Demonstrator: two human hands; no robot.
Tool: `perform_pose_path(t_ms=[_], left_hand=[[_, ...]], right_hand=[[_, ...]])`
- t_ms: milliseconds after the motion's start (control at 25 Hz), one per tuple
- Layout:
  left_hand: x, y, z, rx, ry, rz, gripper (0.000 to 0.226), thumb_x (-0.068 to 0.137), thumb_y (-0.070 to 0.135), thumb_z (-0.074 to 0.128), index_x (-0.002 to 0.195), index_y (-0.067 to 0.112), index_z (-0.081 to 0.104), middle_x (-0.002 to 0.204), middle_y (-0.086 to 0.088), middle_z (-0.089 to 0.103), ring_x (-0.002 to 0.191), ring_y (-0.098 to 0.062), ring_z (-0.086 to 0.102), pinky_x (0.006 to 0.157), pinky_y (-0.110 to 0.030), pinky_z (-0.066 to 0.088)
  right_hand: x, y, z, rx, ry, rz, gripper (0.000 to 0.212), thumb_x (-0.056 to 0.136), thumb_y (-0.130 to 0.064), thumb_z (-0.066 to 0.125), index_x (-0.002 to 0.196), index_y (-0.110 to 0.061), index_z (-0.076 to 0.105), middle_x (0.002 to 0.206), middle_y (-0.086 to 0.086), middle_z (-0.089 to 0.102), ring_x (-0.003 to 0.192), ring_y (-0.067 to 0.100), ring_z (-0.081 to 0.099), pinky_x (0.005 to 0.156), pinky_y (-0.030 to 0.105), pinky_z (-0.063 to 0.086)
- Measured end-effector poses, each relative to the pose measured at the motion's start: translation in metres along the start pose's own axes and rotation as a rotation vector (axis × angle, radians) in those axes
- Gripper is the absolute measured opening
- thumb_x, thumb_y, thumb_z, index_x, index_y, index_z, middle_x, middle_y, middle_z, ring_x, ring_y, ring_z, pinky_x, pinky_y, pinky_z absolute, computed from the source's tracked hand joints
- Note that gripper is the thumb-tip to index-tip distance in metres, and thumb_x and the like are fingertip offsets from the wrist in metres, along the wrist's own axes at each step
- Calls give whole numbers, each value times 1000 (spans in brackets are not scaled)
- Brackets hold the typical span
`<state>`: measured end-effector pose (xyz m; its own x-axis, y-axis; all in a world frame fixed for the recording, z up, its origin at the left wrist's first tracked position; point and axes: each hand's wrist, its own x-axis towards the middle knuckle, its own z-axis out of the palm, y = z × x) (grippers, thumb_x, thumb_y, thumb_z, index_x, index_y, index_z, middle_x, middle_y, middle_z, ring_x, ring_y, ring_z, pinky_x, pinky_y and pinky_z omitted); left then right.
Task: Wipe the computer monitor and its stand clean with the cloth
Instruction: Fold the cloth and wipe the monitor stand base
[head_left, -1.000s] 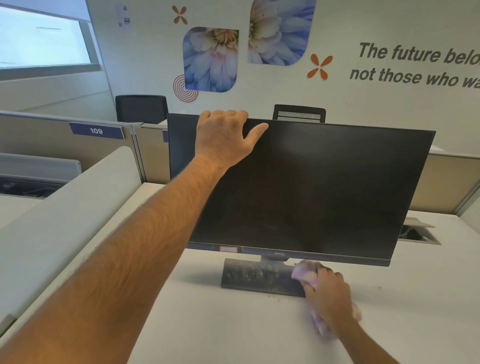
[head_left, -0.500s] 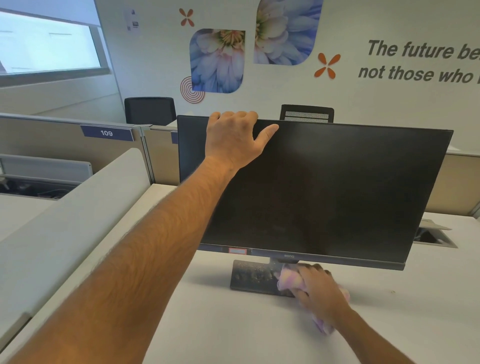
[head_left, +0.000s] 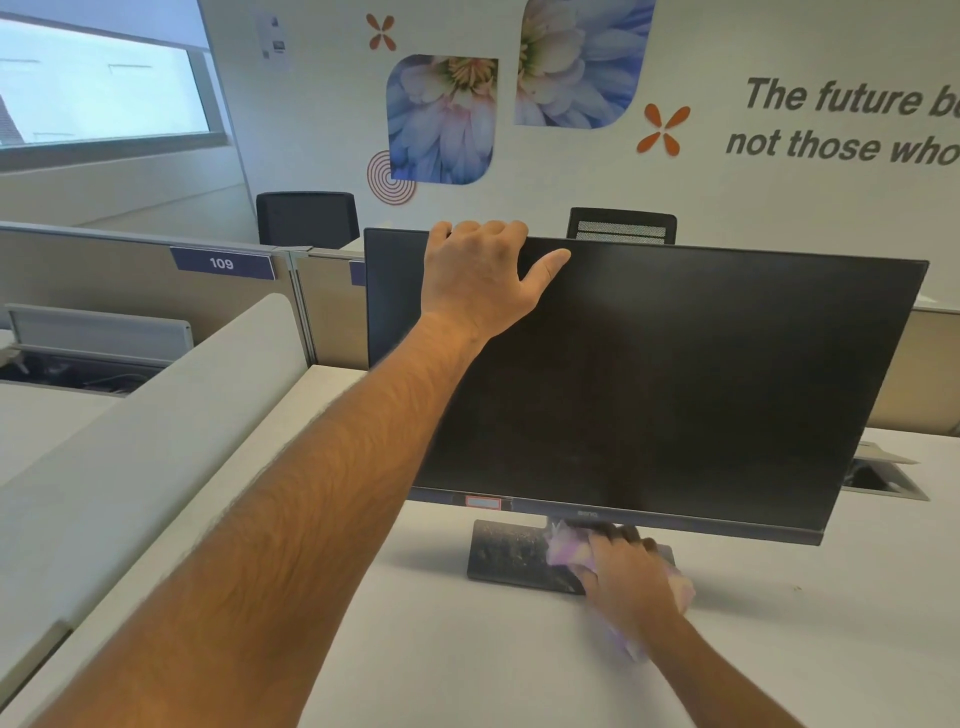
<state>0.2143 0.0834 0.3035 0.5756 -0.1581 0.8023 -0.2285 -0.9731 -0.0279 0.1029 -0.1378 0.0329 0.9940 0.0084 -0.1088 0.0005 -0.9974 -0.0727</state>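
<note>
Cloth (head_left: 563, 552), lilac, bunched under the right hand (head_left: 626, 574), nearest the camera; hand closed down over it, fingers curled, pressing it onto the stand base (head_left: 511, 555) right of centre, likely the wiping stroke on the stand. Base's left part is bare and speckled with dust (probably not reached yet). Base sits flat on the white desk (head_left: 467, 649), with plain desk in front and to both sides, so room for sideways strokes; overhead room is tight, since the monitor (head_left: 675, 374) bottom bezel hangs just above the knuckles. Left arm reaches forward over the desk; left hand (head_left: 480, 275) hooks the monitor's top edge near its left corner, fingers over the back, thumb spread on the screen face, probably steadying or tilting the panel during the scrub below. Beyond: partition with a 109 tag (head_left: 222, 263), two office chairs (head_left: 307, 218), wall mural.
</note>
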Motion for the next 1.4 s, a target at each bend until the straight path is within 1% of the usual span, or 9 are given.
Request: perform_pose_path(t_ms=[160, 320, 440, 640, 840, 1000, 1160, 1320, 1400], left_hand=[[0, 1, -1, 5, -2, 2, 67, 93, 75, 28, 92, 18, 64, 78, 0, 65, 72, -17, 56, 87, -42, 48], [-1, 0, -2, 11, -8, 6, 69, 92, 76, 27, 97, 18, 65, 83, 0, 67, 78, -20, 62, 89, -43, 48], [-2, 1, -2, 14, -12, 9, 69, 92, 76, 27, 98, 18, 64, 85, 0, 68, 79, -20, 62, 90, -43, 47], [-2, 1, -1, 11, -5, 10, 69, 91, 76, 27, 98, 18, 64, 85, -1, 68, 79, -20, 62, 90, -43, 47], [-2, 0, -1, 15, -5, 11, 70, 91, 76, 26, 98, 18, 64, 85, -1, 68, 79, -20, 62, 90, -43, 47], [-2, 0, -1, 13, -7, 9, 70, 91, 76, 27, 99, 17, 64, 85, -1, 68, 80, -20, 62, 90, -43, 46], [-2, 0, -1, 8, -7, 6, 69, 91, 76, 28, 101, 18, 64, 88, -1, 69, 83, -21, 64, 92, -45, 46], [-2, 0, -2, 4, -16, 5, 70, 91, 76, 27, 103, 18, 65, 90, -1, 70, 85, -22, 65, 94, -46, 46], [-2, 0, -2, 4, -19, 6, 70, 91, 76, 27, 102, 18, 65, 90, -1, 70, 85, -22, 65, 94, -46, 46]], right_hand=[[-1, -8, -8, -45, -203, -377, 72, 94, -58, 55, 156, -38, 24, 161, -12, 34, 145, 18, 34, 122, 43, 24], [-7, -15, -10, -114, 6, -10, 50, 101, -61, 33, 143, -36, 43, 148, -9, 51, 135, 21, 47, 119, 41, 31], [0, -27, -10, 112, -1, 207, 61, 95, -75, 26, 137, -38, 51, 141, -11, 58, 131, 24, 51, 114, 44, 34], [4, -29, -3, -2, -182, -319, 70, 93, -68, 43, 154, -45, 17, 159, -13, 36, 144, 24, 37, 120, 56, 27], [11, -28, 7, 59, -36, 127, 63, 95, -73, 25, 141, -37, 47, 143, -11, 56, 133, 25, 51, 118, 45, 33], [5, -31, 1, 33, -107, -287, 65, 97, -65, 41, 155, -41, 24, 157, -11, 40, 141, 22, 41, 120, 46, 27], [6, -28, 2, -45, -6, -78, 55, 99, -61, 39, 148, -36, 36, 150, -6, 49, 134, 22, 48, 117, 42, 32], [3, -35, 4, -23, -140, -407, 67, 95, -65, 44, 154, -40, 23, 159, -10, 38, 143, 22, 38, 120, 47, 24], [3, -36, -3, -43, -80, -302, 64, 96, -67, 41, 152, -39, 28, 156, -9, 42, 140, 23, 42, 120, 47, 27]])
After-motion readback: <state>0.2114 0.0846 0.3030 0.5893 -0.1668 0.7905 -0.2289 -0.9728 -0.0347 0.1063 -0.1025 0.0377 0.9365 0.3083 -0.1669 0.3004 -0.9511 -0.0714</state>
